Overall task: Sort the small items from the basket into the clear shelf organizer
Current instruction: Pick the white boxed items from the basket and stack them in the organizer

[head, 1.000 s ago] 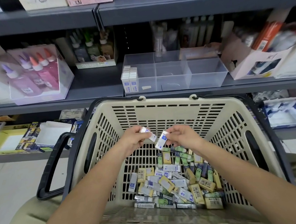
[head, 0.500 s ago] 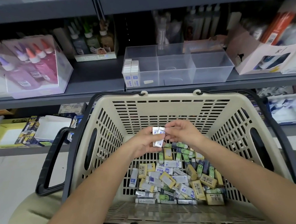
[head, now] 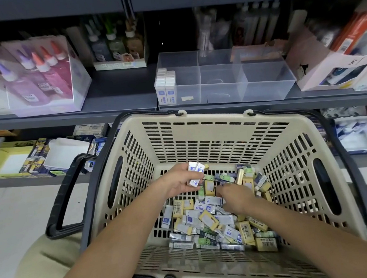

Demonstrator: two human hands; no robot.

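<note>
The left hand [head: 179, 183] grips a little bunch of small white boxes with blue labels [head: 195, 173]. Its fingers are curled round them, up above the pile. The right hand [head: 233, 199] is down on the heap of small white, yellow and green boxes [head: 208, 220] in the big beige plastic basket full of holes [head: 212, 123]. Its fingers are bent into the heap, and I cannot tell if they have caught one.

I think the job now is finding more white ones. The wrappers look smooth and shiny, so they may slip. It is best to pinch one box by its sides and keep the bunch flat and tight.

The clear plastic shelf organizer [head: 268, 85] sits at twelve o'clock from the basket. A neat stack of matching white boxes [head: 165, 85] stands in its nine o'clock part, so the bunch should go beside those.
</note>
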